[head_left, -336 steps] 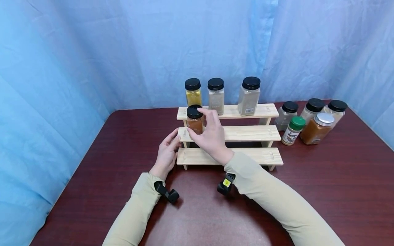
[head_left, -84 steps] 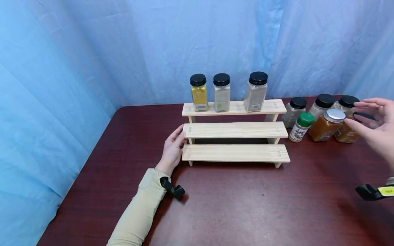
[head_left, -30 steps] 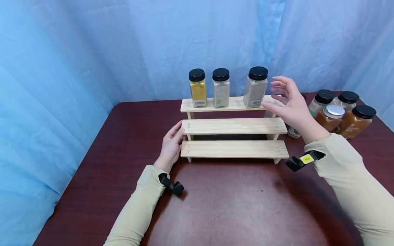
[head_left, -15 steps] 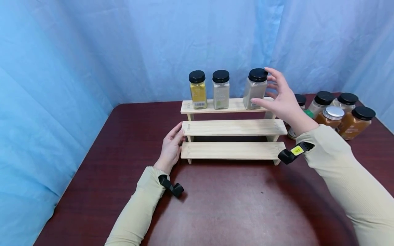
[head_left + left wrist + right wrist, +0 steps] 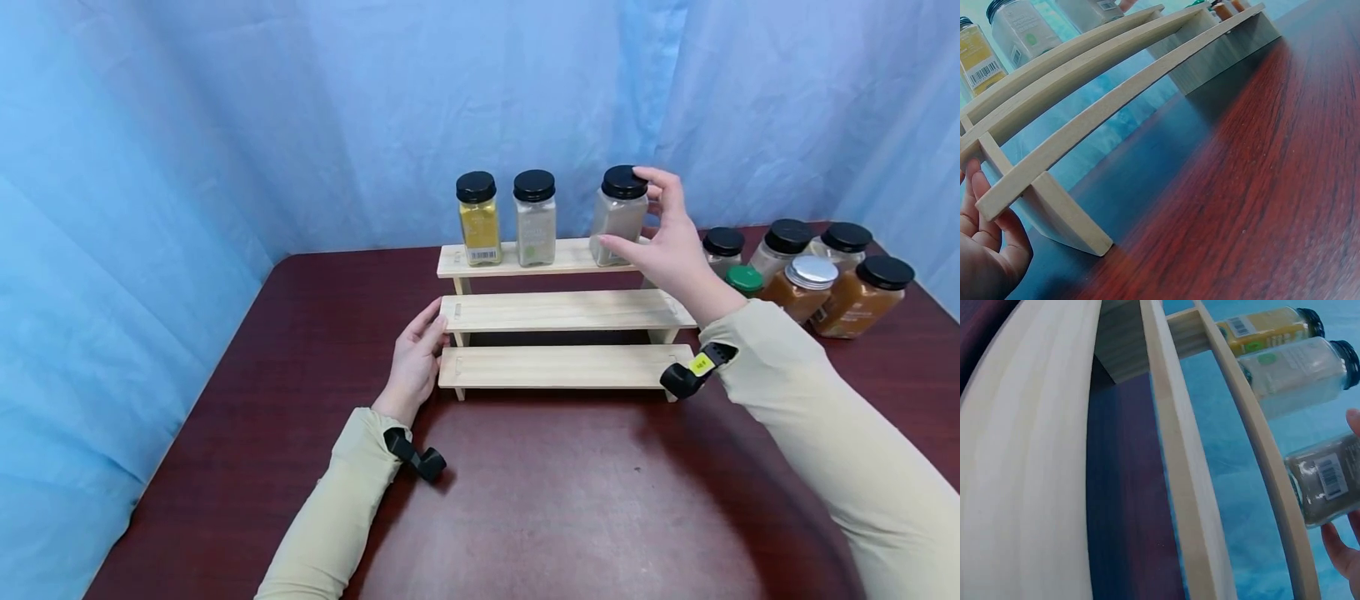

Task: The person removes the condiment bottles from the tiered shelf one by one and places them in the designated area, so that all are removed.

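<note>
A three-tier wooden rack (image 5: 566,312) stands on the table. My left hand (image 5: 412,367) holds the left end of its middle shelf, thumb in front; in the left wrist view the fingers (image 5: 982,187) lie against the shelf end. On the top shelf, my right hand (image 5: 666,242) grips a black-lidded spice jar of greyish powder (image 5: 617,221), fingers at the lid and thumb low on the glass. That jar (image 5: 1329,478) stands upright at the shelf. Left of it are a pale powder jar (image 5: 535,221) and a yellow powder jar (image 5: 480,225).
Right of the rack stand several more jars: a green-capped one (image 5: 744,279), a silver-lidded brown one (image 5: 808,279), a black-lidded orange-brown one (image 5: 866,304) and others behind. A dark red table (image 5: 540,492) lies in front, and a blue curtain (image 5: 375,125) hangs behind.
The orange-brown jar went from the middle shelf to the right-hand group. My right hand then came back left and closed on the greyish jar. My left hand stayed at the rack.
</note>
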### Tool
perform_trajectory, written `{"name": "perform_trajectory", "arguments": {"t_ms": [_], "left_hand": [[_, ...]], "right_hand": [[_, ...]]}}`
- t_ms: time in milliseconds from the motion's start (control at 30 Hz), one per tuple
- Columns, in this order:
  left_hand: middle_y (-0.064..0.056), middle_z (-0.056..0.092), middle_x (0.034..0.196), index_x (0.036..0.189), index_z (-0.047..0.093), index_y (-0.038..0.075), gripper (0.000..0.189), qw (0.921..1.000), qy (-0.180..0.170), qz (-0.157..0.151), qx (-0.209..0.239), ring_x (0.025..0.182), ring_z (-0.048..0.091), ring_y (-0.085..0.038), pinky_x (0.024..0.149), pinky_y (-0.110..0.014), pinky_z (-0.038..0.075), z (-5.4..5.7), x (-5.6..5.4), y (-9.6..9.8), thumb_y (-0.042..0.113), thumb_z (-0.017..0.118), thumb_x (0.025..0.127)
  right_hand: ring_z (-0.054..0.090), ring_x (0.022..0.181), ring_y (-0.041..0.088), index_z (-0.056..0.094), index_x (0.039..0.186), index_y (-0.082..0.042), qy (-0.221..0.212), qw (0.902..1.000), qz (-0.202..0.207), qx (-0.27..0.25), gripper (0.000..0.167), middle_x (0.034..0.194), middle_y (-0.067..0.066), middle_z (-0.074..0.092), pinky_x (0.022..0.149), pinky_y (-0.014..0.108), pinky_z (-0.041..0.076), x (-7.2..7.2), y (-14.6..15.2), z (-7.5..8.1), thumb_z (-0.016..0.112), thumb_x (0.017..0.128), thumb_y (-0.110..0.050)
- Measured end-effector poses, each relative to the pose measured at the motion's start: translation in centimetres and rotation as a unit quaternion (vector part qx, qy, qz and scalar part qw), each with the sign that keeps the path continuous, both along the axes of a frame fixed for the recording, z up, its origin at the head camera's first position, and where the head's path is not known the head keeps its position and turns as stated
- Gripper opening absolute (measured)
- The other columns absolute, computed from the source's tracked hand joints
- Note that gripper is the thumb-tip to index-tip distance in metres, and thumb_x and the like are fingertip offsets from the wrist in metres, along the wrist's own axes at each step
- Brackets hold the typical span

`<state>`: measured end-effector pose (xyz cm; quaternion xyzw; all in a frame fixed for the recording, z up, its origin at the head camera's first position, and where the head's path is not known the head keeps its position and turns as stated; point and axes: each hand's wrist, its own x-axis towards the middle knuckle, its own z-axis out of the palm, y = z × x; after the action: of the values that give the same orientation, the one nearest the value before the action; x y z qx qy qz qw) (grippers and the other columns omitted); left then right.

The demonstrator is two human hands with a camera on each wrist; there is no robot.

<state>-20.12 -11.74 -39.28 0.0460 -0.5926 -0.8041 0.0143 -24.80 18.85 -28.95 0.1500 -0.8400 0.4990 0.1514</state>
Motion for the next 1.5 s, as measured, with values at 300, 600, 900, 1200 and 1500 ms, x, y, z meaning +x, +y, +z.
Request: {"name": "perform_trajectory", "arguments": {"t_ms": [300,600,900,1200,1500], "left_hand": [[0.003,0.056,0.103,0.144,0.040,0.007,0.045,1.0000,0.002,0.001,-0.008,0.074,0.050,-0.007,0.068,-0.019,0.044,0.1,0.1,0.1,0.012,0.048,0.100],[0.000,0.056,0.109,0.143,0.043,0.011,0.043,0.9999,0.004,-0.001,-0.011,0.076,0.050,-0.007,0.070,-0.019,0.044,0.0,0.0,0.2,0.012,0.047,0.100],[0.002,0.055,0.106,0.142,0.044,0.011,0.043,1.0000,-0.001,0.000,-0.007,0.075,0.049,-0.007,0.067,-0.019,0.043,-0.1,-0.1,0.1,0.011,0.048,0.100],[0.004,0.056,0.100,0.144,0.041,0.008,0.045,1.0000,-0.003,0.002,0.000,0.074,0.049,-0.007,0.067,-0.019,0.043,-0.1,0.1,-0.1,0.012,0.048,0.100],[0.003,0.058,0.100,0.143,0.043,0.009,0.043,1.0000,0.000,0.000,-0.006,0.075,0.050,-0.008,0.069,-0.020,0.044,-0.2,0.0,0.0,0.012,0.047,0.100]], "right_hand": [[0.042,0.119,0.034,0.022,0.145,-0.024,0.024,0.9995,-0.020,0.005,0.078,0.137,0.018,0.036,0.095,0.061,0.038,-0.1,-0.4,-0.4,0.070,0.085,-0.010],[0.044,0.120,0.036,0.022,0.145,-0.022,0.047,0.9985,-0.027,0.005,0.078,0.132,0.020,0.037,0.095,0.059,0.040,0.0,-0.2,-0.7,0.071,0.084,-0.010],[0.039,0.122,0.030,0.026,0.143,-0.017,0.088,0.9954,-0.038,0.004,0.077,0.136,0.017,0.038,0.097,0.057,0.040,0.1,-0.3,-1.2,0.073,0.082,-0.007],[0.040,0.120,0.028,0.029,0.142,-0.017,0.091,0.9950,-0.040,-0.007,0.075,0.136,0.015,0.040,0.096,0.055,0.040,0.2,-0.8,-1.1,0.073,0.082,-0.006],[0.044,0.121,0.027,0.030,0.140,-0.013,0.114,0.9925,-0.041,-0.011,0.074,0.135,0.013,0.043,0.095,0.052,0.043,0.9,-0.7,-1.1,0.073,0.081,-0.002]]}}
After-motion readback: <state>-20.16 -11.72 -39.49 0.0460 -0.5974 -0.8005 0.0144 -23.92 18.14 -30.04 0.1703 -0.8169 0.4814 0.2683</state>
